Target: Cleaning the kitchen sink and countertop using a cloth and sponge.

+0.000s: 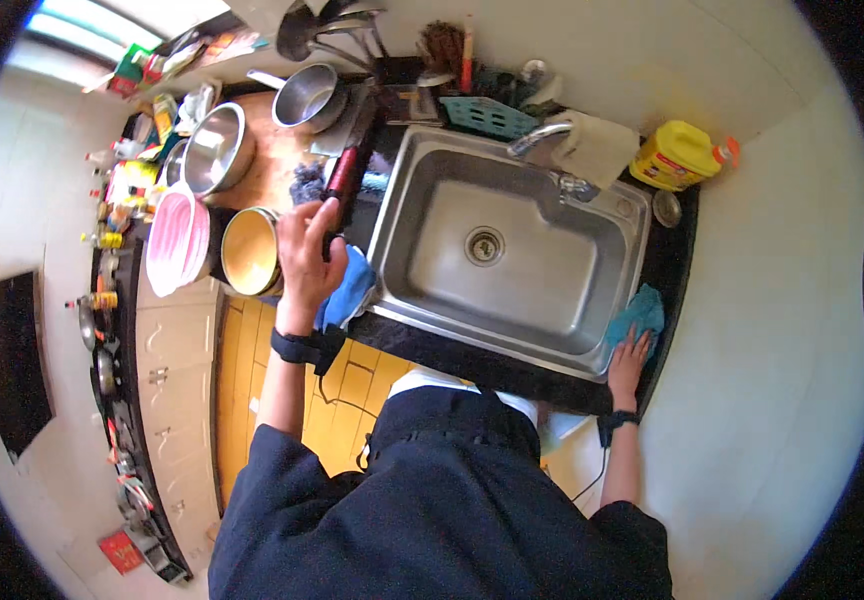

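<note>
My right hand (630,361) lies flat on a teal cloth (643,319) at the right front corner of the stainless steel sink (507,255). The sink basin holds nothing over its drain. To the left of the sink, my left hand (312,251) is raised near the lower end of a dark red object (343,176), perhaps a handle; whether the fingers touch it cannot be told. A blue cloth (349,289) hangs at the counter edge just right of that hand. Left of it is a round container with a tan inside (249,251).
A chrome faucet (540,139) with a pale cloth (600,146) over it stands behind the sink. A yellow detergent jug (676,156) is at the back right. Steel bowls (214,148), a saucepan (308,97) and a pink basket (175,238) crowd the left. A teal basket (488,116) sits behind.
</note>
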Available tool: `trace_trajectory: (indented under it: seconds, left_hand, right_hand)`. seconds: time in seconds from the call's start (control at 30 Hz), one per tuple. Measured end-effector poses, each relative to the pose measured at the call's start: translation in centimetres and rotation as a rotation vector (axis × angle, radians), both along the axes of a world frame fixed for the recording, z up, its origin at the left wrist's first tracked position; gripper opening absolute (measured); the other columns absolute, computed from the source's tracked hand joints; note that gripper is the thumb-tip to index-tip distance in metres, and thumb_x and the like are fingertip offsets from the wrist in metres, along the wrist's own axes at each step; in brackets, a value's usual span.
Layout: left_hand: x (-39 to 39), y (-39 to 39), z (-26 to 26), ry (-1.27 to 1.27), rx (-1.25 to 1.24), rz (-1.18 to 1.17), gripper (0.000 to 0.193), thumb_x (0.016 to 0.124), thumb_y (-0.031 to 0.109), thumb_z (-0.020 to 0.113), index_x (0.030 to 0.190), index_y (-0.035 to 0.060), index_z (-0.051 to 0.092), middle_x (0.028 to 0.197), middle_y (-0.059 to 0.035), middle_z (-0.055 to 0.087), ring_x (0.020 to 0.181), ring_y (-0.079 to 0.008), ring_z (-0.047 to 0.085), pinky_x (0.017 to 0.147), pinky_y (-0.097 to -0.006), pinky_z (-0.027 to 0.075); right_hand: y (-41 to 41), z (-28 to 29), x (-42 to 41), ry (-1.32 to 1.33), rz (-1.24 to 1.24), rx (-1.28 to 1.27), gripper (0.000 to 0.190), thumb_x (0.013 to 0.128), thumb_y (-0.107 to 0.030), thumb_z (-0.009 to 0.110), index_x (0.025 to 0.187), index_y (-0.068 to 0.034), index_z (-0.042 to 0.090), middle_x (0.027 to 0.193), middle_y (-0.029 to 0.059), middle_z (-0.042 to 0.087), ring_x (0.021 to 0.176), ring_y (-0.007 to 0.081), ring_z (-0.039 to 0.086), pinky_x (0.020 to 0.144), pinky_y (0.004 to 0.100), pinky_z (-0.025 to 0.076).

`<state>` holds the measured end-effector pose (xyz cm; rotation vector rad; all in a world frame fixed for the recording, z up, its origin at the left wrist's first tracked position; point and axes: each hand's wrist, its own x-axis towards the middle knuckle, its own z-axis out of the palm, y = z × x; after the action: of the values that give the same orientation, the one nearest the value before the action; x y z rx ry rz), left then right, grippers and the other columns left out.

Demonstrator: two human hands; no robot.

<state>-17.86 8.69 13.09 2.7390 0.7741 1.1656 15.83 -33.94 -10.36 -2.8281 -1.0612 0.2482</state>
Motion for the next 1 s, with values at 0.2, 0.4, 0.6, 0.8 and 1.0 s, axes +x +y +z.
trace_trajectory:
  seconds: [0.2,0.4,0.6,0.8,1.0]
  left_hand:
    - [-7.3,-1.8,-10.0,0.427,-0.349,0.131,0.064,0.073,0.018,0.061,0.131,0.0090,0.034,0.108,-0.0182,0.047,0.095,-0.0333,0.049,0.082,-0.0400,0.041]
    - [-10.3,-3.9,-15.7,0.717,-0.567,0.375,0.092,0.060,0.048,0.072,0.136,0.0242,0.026,0.133,-0.0218,0.028,0.119,-0.0390,0.034,0.092,-0.0530,0.033]
    - [-9.3,-4.8,-17.3,0.797,-0.591,0.487,0.096,0.060,0.010,0.074,0.138,0.0303,0.022,0.124,-0.0124,0.039,0.110,-0.0325,0.041,0.085,-0.0481,0.041]
    - [-9.7,-4.2,-18.2,0.723,-0.574,0.472,0.081,0.064,0.008,0.068,0.133,0.0302,0.033,0.116,-0.0121,0.044,0.103,-0.0317,0.046,0.079,-0.0459,0.045]
    - [-9.9,-4.8,-18.3,0.737,-0.638,0.464,0.087,0.059,0.013,0.073,0.133,0.0328,0.031,0.117,-0.0133,0.043,0.105,-0.0324,0.045,0.081,-0.0466,0.044]
  right_hand:
    - [3.6,0.0,3.8,-0.031,0.047,0.065,0.053,0.089,-0.012,0.038,0.139,-0.008,0.021,0.142,0.0248,0.013,0.131,0.0411,0.013,0.108,0.0448,0.014]
    - [-4.5,1.3,-5.6,0.136,0.014,0.013,0.056,0.087,-0.010,0.041,0.138,-0.005,0.020,0.142,0.0251,0.012,0.131,0.0411,0.012,0.108,0.0450,0.014]
    - [3.6,-1.9,1.2,-0.216,-0.039,0.007,0.057,0.091,-0.030,0.040,0.138,-0.006,0.020,0.142,0.0253,0.013,0.131,0.0415,0.013,0.105,0.0510,0.015]
    - [9.1,-2.3,10.9,-0.039,-0.104,0.098,0.052,0.093,-0.028,0.034,0.140,-0.011,0.020,0.145,0.0201,0.010,0.133,0.0374,0.010,0.106,0.0487,0.011]
    - [-0.2,-0.9,0.1,0.056,0.017,0.090,0.056,0.087,-0.020,0.044,0.138,-0.008,0.022,0.144,0.0200,0.013,0.132,0.0379,0.012,0.108,0.0465,0.011]
